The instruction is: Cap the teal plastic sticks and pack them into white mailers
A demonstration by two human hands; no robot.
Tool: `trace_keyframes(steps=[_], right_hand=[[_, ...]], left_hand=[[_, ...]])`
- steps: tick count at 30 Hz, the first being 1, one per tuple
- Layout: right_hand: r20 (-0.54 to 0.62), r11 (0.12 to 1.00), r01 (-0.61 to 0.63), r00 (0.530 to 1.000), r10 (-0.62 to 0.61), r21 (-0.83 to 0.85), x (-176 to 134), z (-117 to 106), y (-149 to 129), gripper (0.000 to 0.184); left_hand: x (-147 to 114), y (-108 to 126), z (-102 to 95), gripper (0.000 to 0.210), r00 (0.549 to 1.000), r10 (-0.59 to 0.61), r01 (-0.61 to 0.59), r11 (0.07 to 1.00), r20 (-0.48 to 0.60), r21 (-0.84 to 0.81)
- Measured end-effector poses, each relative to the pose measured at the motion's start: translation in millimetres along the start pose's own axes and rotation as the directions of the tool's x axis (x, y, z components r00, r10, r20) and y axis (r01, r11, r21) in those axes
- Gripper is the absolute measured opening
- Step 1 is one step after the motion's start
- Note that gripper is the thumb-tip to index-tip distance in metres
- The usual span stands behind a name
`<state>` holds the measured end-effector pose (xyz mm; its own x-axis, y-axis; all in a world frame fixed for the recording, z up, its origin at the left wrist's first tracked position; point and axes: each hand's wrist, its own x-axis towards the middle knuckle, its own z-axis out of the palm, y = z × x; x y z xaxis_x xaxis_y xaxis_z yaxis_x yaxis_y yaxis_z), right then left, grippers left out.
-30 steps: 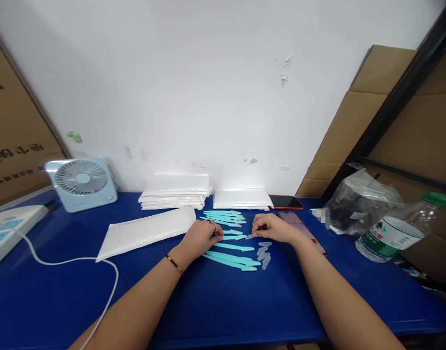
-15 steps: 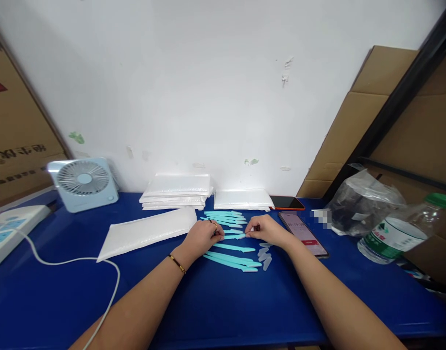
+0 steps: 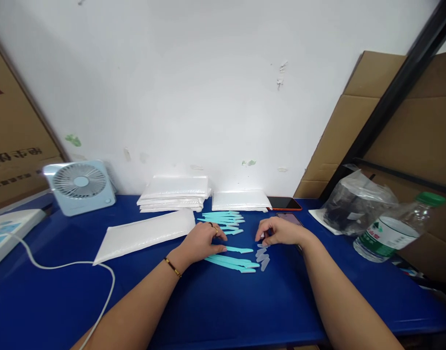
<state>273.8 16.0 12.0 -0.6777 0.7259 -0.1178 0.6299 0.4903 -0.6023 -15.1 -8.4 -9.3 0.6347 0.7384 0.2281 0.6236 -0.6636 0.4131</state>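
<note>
Turquoise stick (image 3: 241, 250): slim, one item, on the blue table (image 3: 223, 311), between the back sticks (image 3: 223, 215) and the front sticks (image 3: 232, 264). Long axis: roughly left to right, right end slightly nearer the wearer. Left hand (image 3: 203, 240): nearer, thumb at the stick's left end, contact uncertain; thumb and fingers parted, I see nothing gripped. Right hand (image 3: 281, 231): apart, beyond the stick's right end and farther back, over the translucent slips (image 3: 262, 254); fingers curled, whether pinching one I cannot tell. Markings: bottle (image 3: 386, 238), green-and-white label, characters too small for me to read surely; carton (image 3: 19, 121), dark characters, likewise unread, and a red patch.
</note>
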Motion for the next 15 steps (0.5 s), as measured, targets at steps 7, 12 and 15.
trace_keyframes(steps=[7, 12, 15], right_hand=[[-0.14, 0.951, -0.271, 0.946, 0.291, 0.147, 11.6, 14.3, -0.2, 0.023], [-0.06, 0.937, -0.249, 0.961, 0.271, 0.244, 8.5, 12.6, 10.5, 0.025], [-0.032, 0.944, -0.242, 0.966, 0.255, 0.222, 7.0, 11.3, 13.7, 0.025]], left_hand=[[3.6, -7.1, 5.4, 0.014, 0.997, -0.076, 0.076, 0.994, -0.004, 0.08], [2.8, -9.2, 6.2, 0.013, 0.995, -0.094, 0.095, 0.993, -0.016, 0.073], [2.8, -9.4, 6.8, 0.013, 0.995, -0.095, 0.097, 0.994, -0.022, 0.06]])
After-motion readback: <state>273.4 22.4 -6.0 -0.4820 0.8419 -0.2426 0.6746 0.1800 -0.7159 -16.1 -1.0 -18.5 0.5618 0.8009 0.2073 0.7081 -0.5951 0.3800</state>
